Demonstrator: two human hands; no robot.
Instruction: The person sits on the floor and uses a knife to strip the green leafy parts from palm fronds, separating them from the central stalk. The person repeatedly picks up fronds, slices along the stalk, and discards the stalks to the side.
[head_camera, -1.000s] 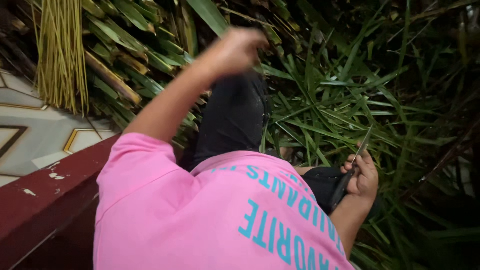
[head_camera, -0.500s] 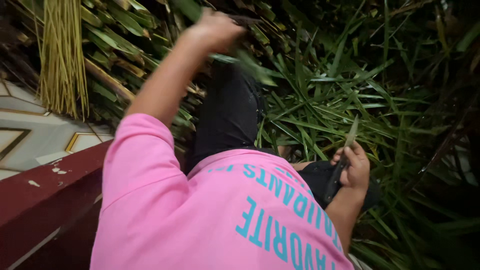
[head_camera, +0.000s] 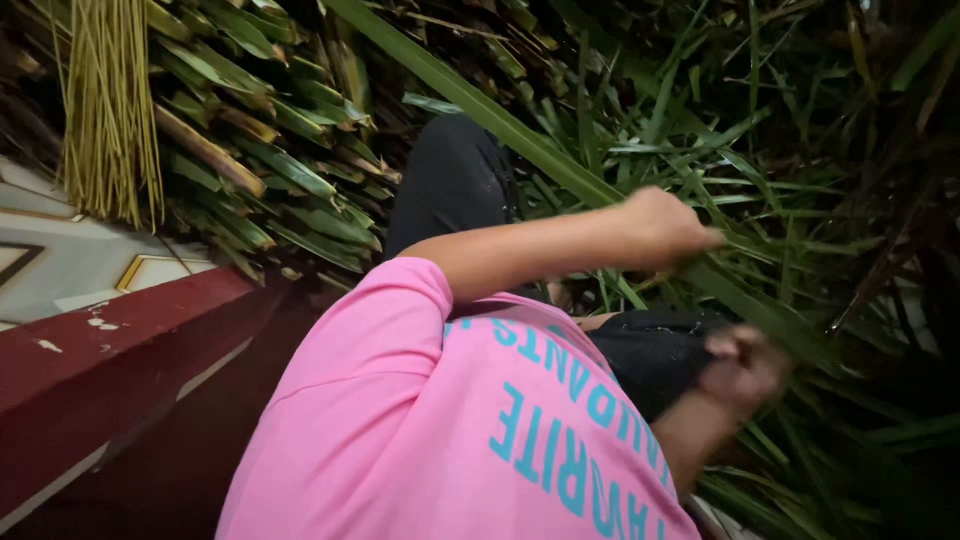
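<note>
I sit in a pink shirt and black trousers among cut palm leaves. My left hand reaches out to the right, shut on a long green leaf that runs diagonally from the top centre down to the lower right. Lower down, my right hand is a blurred fist close under the same leaf, by my right knee. The slim knife it held in the earlier frames does not show through the blur.
A bundle of thin yellow-green leaf ribs hangs at the upper left. Beside it lies a stack of green leaf strips. A dark red ledge and pale patterned tiles are on the left. Tangled fronds fill the right.
My left hand has swung down from high at the top to the right, now gripping the long leaf. My right hand has shifted lower against that leaf, and the blade is lost in blur.
</note>
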